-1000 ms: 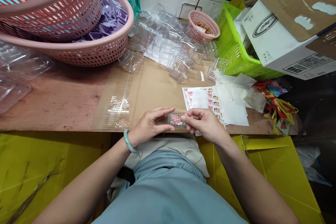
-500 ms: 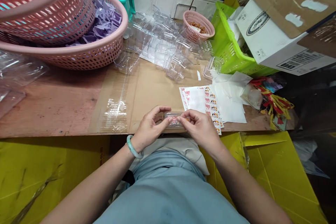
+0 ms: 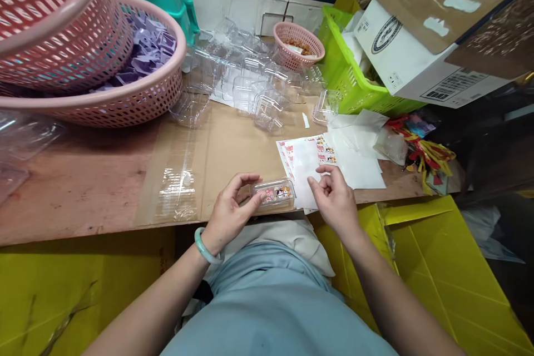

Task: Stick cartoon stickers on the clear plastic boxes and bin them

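Observation:
My left hand (image 3: 233, 204) grips a small clear plastic box (image 3: 275, 193) at the near edge of the wooden table (image 3: 83, 178); the box carries a pink and a cartoon sticker on its lid. Just to the right, my right hand (image 3: 334, 197) is off the box, its fingers curled loosely and apart over a sticker sheet (image 3: 306, 158) of white backing with small cartoon stickers down its edges. Nothing shows in the right hand. A green bangle sits on my left wrist.
A heap of empty clear boxes (image 3: 250, 80) lies at the back. Stacked pink baskets (image 3: 104, 100) with purple pieces stand left, a small pink basket (image 3: 298, 47) and a green crate (image 3: 354, 83) at the back right. Yellow cartons (image 3: 438, 267) flank my lap.
My right hand has let go of the box and moved right over the sticker sheet. The box's lid now shows a second, cartoon sticker. My left hand keeps hold.

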`<state>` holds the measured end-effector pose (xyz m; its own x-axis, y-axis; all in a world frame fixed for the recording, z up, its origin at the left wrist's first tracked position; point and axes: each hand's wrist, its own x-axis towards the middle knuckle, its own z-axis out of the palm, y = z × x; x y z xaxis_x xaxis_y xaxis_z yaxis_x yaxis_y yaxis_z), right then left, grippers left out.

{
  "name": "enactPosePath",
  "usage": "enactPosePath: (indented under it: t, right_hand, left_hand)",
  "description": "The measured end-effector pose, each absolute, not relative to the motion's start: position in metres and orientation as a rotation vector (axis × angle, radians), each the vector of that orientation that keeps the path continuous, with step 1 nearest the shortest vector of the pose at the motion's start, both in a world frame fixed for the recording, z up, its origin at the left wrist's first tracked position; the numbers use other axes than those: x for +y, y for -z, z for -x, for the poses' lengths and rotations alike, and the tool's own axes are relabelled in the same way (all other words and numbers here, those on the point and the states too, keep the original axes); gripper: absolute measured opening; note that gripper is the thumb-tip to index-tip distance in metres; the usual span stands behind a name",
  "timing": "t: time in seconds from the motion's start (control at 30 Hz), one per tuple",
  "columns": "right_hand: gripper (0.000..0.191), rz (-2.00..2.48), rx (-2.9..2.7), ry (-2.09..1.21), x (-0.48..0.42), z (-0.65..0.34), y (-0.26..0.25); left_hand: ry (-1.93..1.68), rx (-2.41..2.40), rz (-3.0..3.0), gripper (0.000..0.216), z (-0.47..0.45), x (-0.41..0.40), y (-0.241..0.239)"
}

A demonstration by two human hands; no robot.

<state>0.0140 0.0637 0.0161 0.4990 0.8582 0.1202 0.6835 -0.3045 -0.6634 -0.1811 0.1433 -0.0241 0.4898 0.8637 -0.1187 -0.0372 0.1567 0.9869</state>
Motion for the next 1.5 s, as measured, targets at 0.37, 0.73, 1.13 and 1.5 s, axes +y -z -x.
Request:
enactPosePath:
  t: [0.37, 0.73, 1.13, 1.5]
  right_hand:
    - [0.048, 1.916, -1.185, -0.72, 0.065, 0.013, 0.002]
    - [0.043, 1.484, -1.771, -0.594, 0.14, 0.051, 0.018]
    - [0.029, 1.528, -2.011, -0.357, 0.298, 0.115, 0.017]
    - [0.034, 1.299, -1.824, -0.494, 0.134, 0.06, 0.04]
  left_hand:
    - [-0.745, 0.866, -1.197, 0.038, 0.185, 0.132, 0.027]
    - [-0.999, 1.072, -1.559, 0.035, 0.242, 0.173, 0.023]
    - [-1.433, 1.742, -1.99, 0.042, 0.312, 0.23, 0.035]
    - [-0.952, 0.903, -1.31, 0.06, 0.201, 0.191, 0.02]
